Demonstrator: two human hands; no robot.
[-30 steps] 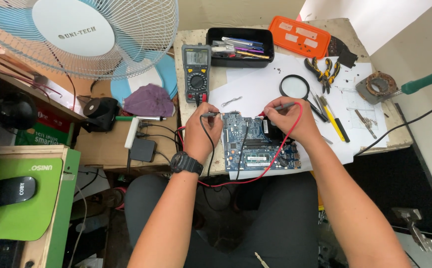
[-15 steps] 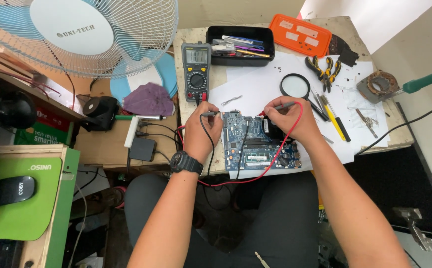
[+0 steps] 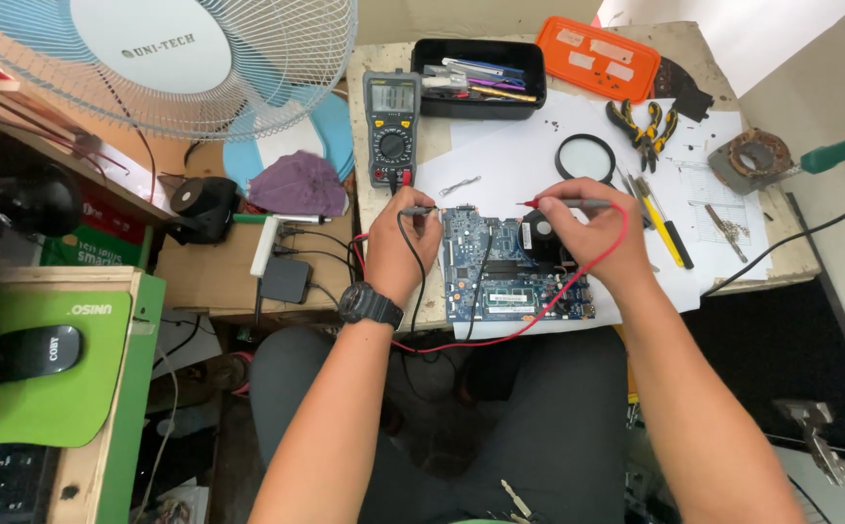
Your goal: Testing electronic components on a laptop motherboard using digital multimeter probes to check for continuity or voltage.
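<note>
A round wire-grilled fan (image 3: 180, 58) with pale blue blades fills the upper left of the frame, and right of it a worn, pale bench (image 3: 781, 262) spreads across the top, partly covered by white paper sheets (image 3: 510, 160). At centre lies the blue circuit board (image 3: 510, 267), a flat rectangle studded with small chips, resting on the paper at the bench's near edge. Above it stand a shallow black plastic tray (image 3: 480, 63) of pens and a grey-and-yellow multimeter (image 3: 391, 121) with a round dial. The left hand (image 3: 403, 247), a black watch on its wrist, pinches a slim black probe (image 3: 420, 211) at the board's upper left corner. The right hand (image 3: 587, 228) is closed around a thin red probe (image 3: 553, 203), tip over the board's top edge. A round magnifying glass (image 3: 584, 157) lies just above that hand.
</note>
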